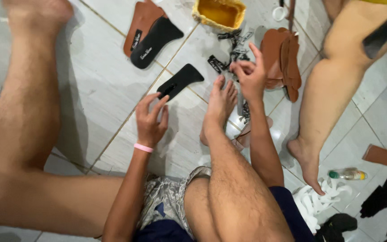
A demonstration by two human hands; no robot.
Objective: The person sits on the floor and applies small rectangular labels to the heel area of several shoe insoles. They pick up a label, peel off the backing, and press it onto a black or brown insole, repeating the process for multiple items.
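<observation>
Nearest the camera, the person sits on a white tile floor [99, 94] with knees drawn up, both bare hands reaching out ahead. Left hand [150, 120] — pink band at the wrist — hovers with fingers spread and loosely curled, holding nothing; its fingertips sit just short of a black insole [180, 81], perhaps brushing the near end, though contact cannot be told for sure. That insole lies flat on the tiles up and to the right of the hand, its long axis running diagonally from the near-left end by the fingers to the far-right end, so the near end is what meets the hand. Right hand [248, 75] is raised beyond the person's own foot [220, 105], fingers pinched together over a scatter of small black straps [229, 56]; whether a strap is actually caught between them cannot be made out. Of the two, the left is plainly closer to the insole. Farther off lie a brown and black insole pair [148, 36], a stack of brown pieces [283, 58] and a yellow basket [219, 13] — another person's leg [332, 89] comes in at the right.
</observation>
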